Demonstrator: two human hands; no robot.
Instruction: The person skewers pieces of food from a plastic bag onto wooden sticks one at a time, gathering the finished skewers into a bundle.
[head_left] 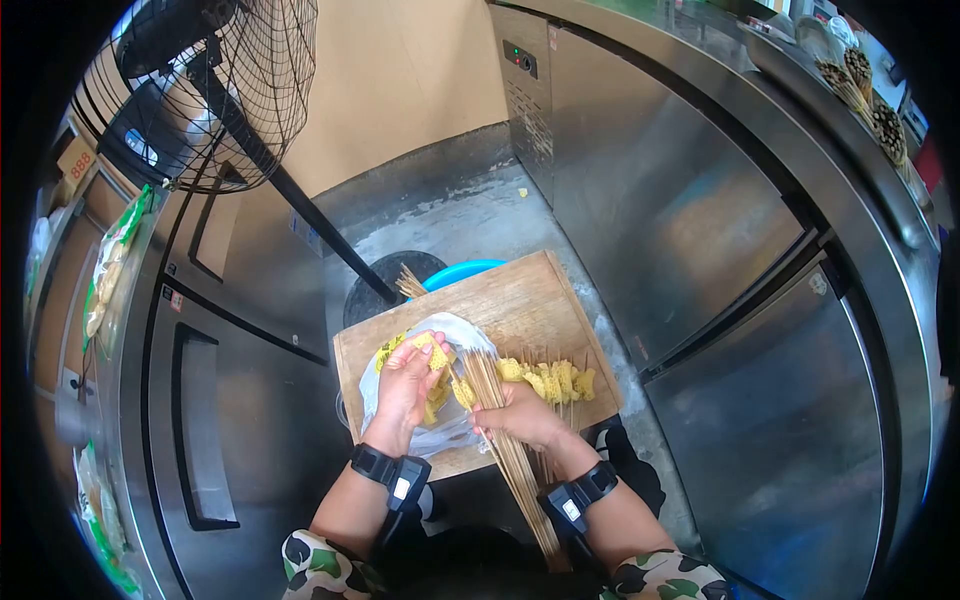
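Note:
My left hand [403, 385] pinches a yellow, pitted, spongy food piece [431, 350] above a white plastic bag [455, 328]. My right hand [522, 415] is wrapped round a thick bundle of wooden skewers [515, 470], whose lower ends reach down towards my lap. One skewer with a yellow piece [463, 391] on it sticks out between the two hands. More yellow pieces lie in the bag, partly hidden by my left hand. To the right of my right hand, a row of filled skewers [550, 380] lies on the wooden board [520, 300].
A black stand fan [215, 90] rises at the left, its pole going down behind the board. Behind the board's far edge shows a blue basin [462, 271]. Steel fridges [680, 200] line the right side, and steel cabinets [235, 400] stand on the left.

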